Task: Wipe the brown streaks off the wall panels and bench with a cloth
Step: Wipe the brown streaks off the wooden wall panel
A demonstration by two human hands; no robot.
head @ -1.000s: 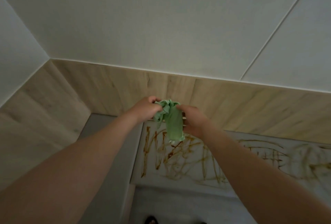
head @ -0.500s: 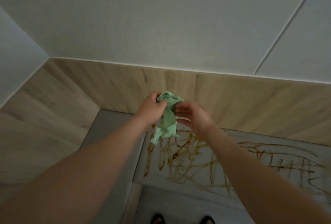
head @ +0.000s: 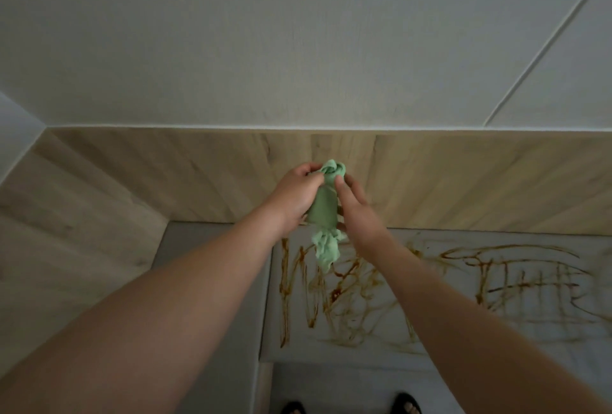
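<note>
Both grips are on one green cloth point(head: 323, 211), which is held up in the air in front of the back wall panel point(head: 480, 178), above the near left corner of the table point(head: 589, 248) and touching neither. The left hand point(head: 296, 196) has its fingers curled round the upper part of the cloth and pinches the bunched top. The right hand point(head: 356, 211) closes on the other side, with one finger reaching up to that same bunch. Between them the cloth is rolled into a tight upright wad, and a loose tail hangs below the hands.

I judge that it is being gathered into a firm pad, so one hand can press it flat on the surface.

On the left, the side panel point(head: 82, 215) of pale wood meets the back panel at a corner. I cannot tell any marks on either panel from the dark grain. A grey surface point(head: 185, 238) lies at the foot of that corner, just beside the table.

The brown streaks point(head: 334, 294) cover the white table top from its left edge to the right border of the view, so the wiping there is not yet done.

No brand or label shows. The strokes on the right look like letters, but I cannot read a word.
</note>
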